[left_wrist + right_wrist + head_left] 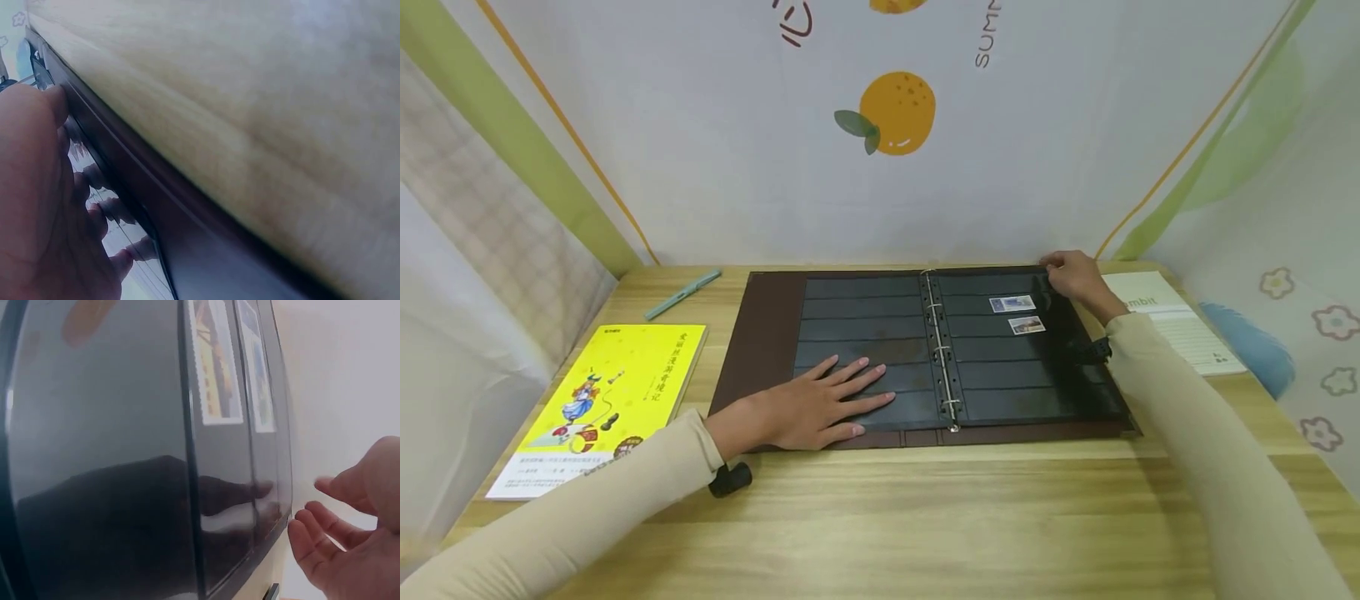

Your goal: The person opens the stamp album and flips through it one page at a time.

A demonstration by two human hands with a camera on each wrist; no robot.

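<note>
On a pale wooden desk (925, 517), we see two arms in cream sleeves reaching over an open brown ring-binder stamp album (760, 333). Nearest us, the left hand (816, 408) lies flat on the album's left page, fingers spread and straight, palm down on the black pocket strips close to the lower edge; the left wrist view shows the same fingers pressed on the glossy page beside the album's dark border. A yellow illustrated booklet (617, 392) lies to the left of the album, just off its cover.

The metal rings (942, 350) run down the middle of the album, and the right page carries two stamps (1012, 303), one in a strip above the other, near the upper right.

Farther off, the right hand (1075, 277) sits at the album's far right corner, its fingers at the edge of the black page. In the right wrist view those fingers (325, 534) appear loosely extended beside the page edge; we cannot tell whether they pinch it. A white printed sheet (1180, 321) lies just beyond that hand, and a mint-green pen (682, 294) rests at the far left before the fruit-print backdrop (895, 112).
</note>
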